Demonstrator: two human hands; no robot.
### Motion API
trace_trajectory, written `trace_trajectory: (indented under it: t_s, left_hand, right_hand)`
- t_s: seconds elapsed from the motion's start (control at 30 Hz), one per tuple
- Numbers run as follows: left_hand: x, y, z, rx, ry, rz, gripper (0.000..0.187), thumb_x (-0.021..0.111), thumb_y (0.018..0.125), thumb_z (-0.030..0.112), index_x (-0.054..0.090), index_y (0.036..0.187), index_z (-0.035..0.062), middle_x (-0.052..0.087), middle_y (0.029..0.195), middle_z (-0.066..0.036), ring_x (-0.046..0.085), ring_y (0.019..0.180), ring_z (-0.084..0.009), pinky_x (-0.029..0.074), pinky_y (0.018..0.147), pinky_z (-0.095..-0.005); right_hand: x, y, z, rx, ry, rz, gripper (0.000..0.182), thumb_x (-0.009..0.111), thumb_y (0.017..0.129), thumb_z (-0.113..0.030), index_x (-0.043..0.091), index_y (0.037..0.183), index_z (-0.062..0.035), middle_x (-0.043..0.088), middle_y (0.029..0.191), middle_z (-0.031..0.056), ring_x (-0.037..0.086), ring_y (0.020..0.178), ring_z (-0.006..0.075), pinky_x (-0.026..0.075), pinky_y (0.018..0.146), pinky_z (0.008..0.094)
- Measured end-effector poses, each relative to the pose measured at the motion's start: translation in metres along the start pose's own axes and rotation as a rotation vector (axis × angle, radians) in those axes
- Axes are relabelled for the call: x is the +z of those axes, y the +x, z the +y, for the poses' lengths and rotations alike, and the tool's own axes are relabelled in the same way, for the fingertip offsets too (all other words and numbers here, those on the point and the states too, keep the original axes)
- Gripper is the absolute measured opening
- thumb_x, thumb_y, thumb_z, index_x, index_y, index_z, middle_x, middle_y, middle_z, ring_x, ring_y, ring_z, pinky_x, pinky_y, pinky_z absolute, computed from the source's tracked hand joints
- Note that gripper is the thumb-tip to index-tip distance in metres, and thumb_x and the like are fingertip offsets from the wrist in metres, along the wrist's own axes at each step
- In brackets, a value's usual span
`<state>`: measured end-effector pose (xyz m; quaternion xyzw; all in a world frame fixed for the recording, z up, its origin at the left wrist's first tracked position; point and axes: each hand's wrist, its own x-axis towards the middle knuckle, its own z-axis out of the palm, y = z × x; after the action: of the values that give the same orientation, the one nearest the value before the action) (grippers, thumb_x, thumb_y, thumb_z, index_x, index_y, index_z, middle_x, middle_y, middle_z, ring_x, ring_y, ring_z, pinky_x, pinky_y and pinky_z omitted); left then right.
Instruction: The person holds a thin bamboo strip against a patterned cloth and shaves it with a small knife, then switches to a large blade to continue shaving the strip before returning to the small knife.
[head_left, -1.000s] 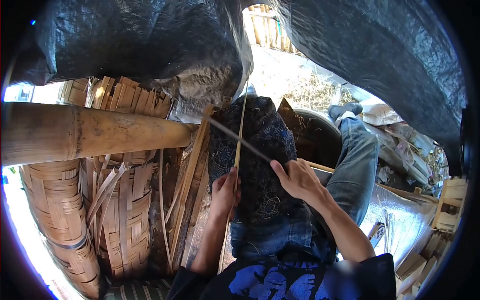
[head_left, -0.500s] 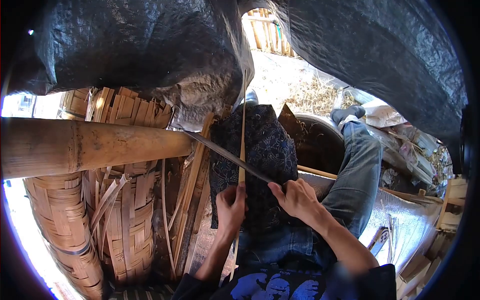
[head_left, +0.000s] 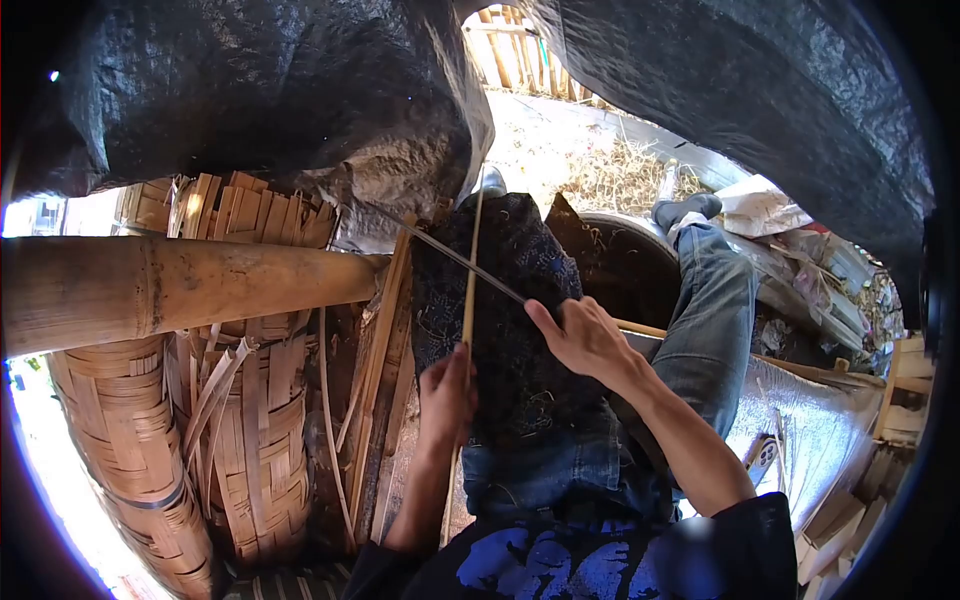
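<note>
The left hand (head_left: pixel 447 392) is closed around a thin bamboo strip (head_left: pixel 469 275), which runs up from the fist toward 12 o'clock across the dark patterned cloth (head_left: pixel 520 310) spread over the person's lap. The right hand (head_left: pixel 580 338) is wrapped around the handle of a long knife (head_left: pixel 450 256), whose narrow blade slants out toward 10 o'clock and crosses the strip above the left fist. To do this well, I judge that the blade should stay at a shallow angle against the strip, the strip should be kept taut and pressed on the padded thigh, and the left thumb should sit well behind the edge. At 9 o'clock lies a thick bamboo pole (head_left: pixel 180 285), with woven bamboo baskets (head_left: pixel 130 450) below it at 8 o'clock. The knife handle is hidden inside the right fist, so its shape cannot be told. The strip's lower end disappears behind the left wrist, and its top end fades into glare. Whether the edge actually bites the strip or merely rests on it is too fine to make out.
</note>
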<state>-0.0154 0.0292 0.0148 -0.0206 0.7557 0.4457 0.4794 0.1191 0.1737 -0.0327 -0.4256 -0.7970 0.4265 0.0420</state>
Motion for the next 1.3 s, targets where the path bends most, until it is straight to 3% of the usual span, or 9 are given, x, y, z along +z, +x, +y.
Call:
trace_trajectory:
  t_s: [0.1, 0.27, 0.33, 0.8, 0.87, 1.03, 1.1, 1.23, 1.3]
  left_hand:
    - [-0.004, 0.021, 0.003, -0.013, -0.166, -0.052, 0.033, 0.054, 0.092, 0.038, 0.051, 0.073, 0.0104, 0.042, 0.052, 0.003, 0.037, 0.037, -0.0052, 0.025, 0.032, -0.0199]
    - [0.001, 0.021, 0.003, 0.023, -0.124, -0.100, 0.034, 0.054, 0.092, 0.037, 0.051, 0.072, 0.0091, 0.042, 0.050, 0.002, 0.038, 0.037, -0.0064, 0.025, 0.032, -0.0210]
    - [0.008, 0.011, 0.010, 0.065, 0.144, 0.027, 0.037, 0.054, 0.091, 0.038, 0.052, 0.071, 0.0071, 0.044, 0.049, 0.001, 0.040, 0.038, -0.0073, 0.027, 0.033, -0.0225]
    - [0.019, -0.020, 0.005, 0.091, 0.125, 0.059, 0.039, 0.053, 0.092, 0.035, 0.055, 0.067, 0.0048, 0.045, 0.049, 0.002, 0.039, 0.039, -0.0049, 0.026, 0.035, -0.0218]
    - [0.023, -0.027, -0.013, 0.102, 0.058, -0.022, 0.039, 0.053, 0.092, 0.038, 0.055, 0.068, 0.0061, 0.045, 0.048, 0.002, 0.038, 0.037, -0.0047, 0.025, 0.034, -0.0215]
    - [0.009, -0.011, -0.014, 0.022, 0.003, -0.073, 0.039, 0.052, 0.092, 0.038, 0.054, 0.070, 0.0064, 0.043, 0.048, 0.003, 0.038, 0.038, -0.0043, 0.025, 0.034, -0.0207]
    - [0.007, 0.001, -0.003, 0.054, 0.000, -0.085, 0.039, 0.051, 0.093, 0.038, 0.053, 0.069, 0.0066, 0.043, 0.049, 0.003, 0.040, 0.039, -0.0043, 0.025, 0.034, -0.0206]
    - [0.008, 0.020, 0.021, 0.135, 0.201, -0.056, 0.041, 0.050, 0.093, 0.037, 0.054, 0.071, 0.0033, 0.046, 0.050, 0.000, 0.043, 0.040, -0.0066, 0.030, 0.034, -0.0223]
    - [0.015, 0.024, 0.025, 0.151, 0.251, -0.056, 0.041, 0.050, 0.093, 0.036, 0.055, 0.071, 0.0021, 0.046, 0.051, 0.000, 0.044, 0.041, -0.0072, 0.031, 0.034, -0.0229]
  right_hand:
    - [-0.011, -0.022, -0.006, 0.138, -0.011, -0.212, 0.074, 0.044, 0.091, -0.053, 0.046, 0.045, 0.0055, 0.045, 0.043, 0.0242, 0.052, 0.040, 0.0361, 0.041, 0.043, 0.0445]
    - [-0.002, -0.032, 0.001, 0.000, -0.077, -0.107, 0.072, 0.045, 0.091, -0.052, 0.047, 0.043, 0.0018, 0.045, 0.041, 0.0208, 0.049, 0.036, 0.0343, 0.041, 0.042, 0.0440]
    - [0.003, -0.032, 0.001, -0.021, -0.107, -0.104, 0.071, 0.046, 0.091, -0.050, 0.048, 0.043, 0.0018, 0.046, 0.041, 0.0212, 0.051, 0.037, 0.0345, 0.041, 0.041, 0.0434]
    - [0.016, -0.023, 0.000, -0.213, -0.104, 0.103, 0.055, 0.057, 0.089, -0.034, 0.045, 0.046, -0.0022, 0.042, 0.040, 0.0164, 0.045, 0.035, 0.0363, 0.034, 0.035, 0.0424]
    - [0.014, -0.006, -0.003, 0.019, 0.001, 0.164, 0.059, 0.053, 0.091, -0.039, 0.048, 0.048, 0.0006, 0.047, 0.044, 0.0196, 0.049, 0.041, 0.0405, 0.039, 0.041, 0.0464]
    - [0.006, 0.016, 0.011, 0.020, -0.104, 0.197, 0.076, 0.038, 0.092, -0.054, 0.053, 0.050, 0.0079, 0.051, 0.051, 0.0280, 0.057, 0.050, 0.0405, 0.047, 0.054, 0.0464]
    - [-0.008, 0.018, 0.002, 0.228, 0.099, -0.103, 0.078, 0.036, 0.093, -0.055, 0.050, 0.049, 0.0074, 0.048, 0.047, 0.0264, 0.052, 0.043, 0.0364, 0.044, 0.051, 0.0451]
    - [-0.014, -0.007, -0.007, 0.155, 0.098, -0.084, 0.078, 0.035, 0.093, -0.055, 0.048, 0.047, 0.0060, 0.045, 0.044, 0.0238, 0.048, 0.039, 0.0325, 0.042, 0.049, 0.0442]
    - [-0.015, -0.018, -0.010, 0.194, 0.070, -0.256, 0.077, 0.036, 0.093, -0.055, 0.048, 0.047, 0.0055, 0.045, 0.043, 0.0238, 0.050, 0.040, 0.0337, 0.042, 0.048, 0.0445]
